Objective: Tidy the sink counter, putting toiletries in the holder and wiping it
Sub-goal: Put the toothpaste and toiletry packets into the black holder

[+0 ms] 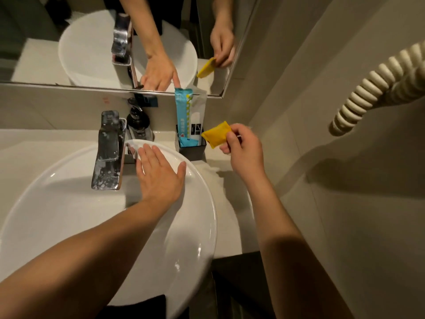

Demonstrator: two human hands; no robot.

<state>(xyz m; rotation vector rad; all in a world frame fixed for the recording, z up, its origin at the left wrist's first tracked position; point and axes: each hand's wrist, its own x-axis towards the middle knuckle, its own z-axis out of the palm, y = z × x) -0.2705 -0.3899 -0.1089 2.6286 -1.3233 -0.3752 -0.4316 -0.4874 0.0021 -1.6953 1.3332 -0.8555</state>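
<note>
Yellow sachet (pixel 216 134), probably light and soft, pinched at its edge by my right hand (pixel 245 146); left hand (pixel 158 173) flat, empty.

A single wide-angle head-worn camera looks steeply down and forward from close above the white basin (pixel 69 215), whose rim fills the lower left of the frame. Both forearms enter from the bottom edge, nearest the lens. Beyond the basin stands the chrome tap (pixel 108 148), and behind that the wall mirror (pixel 46 42) crosses the top, returning a second, reversed look at the basin and tap. Right of the basin the tiled side wall (pixel 345 203) bends outward with lens distortion. No second view exists
</note>
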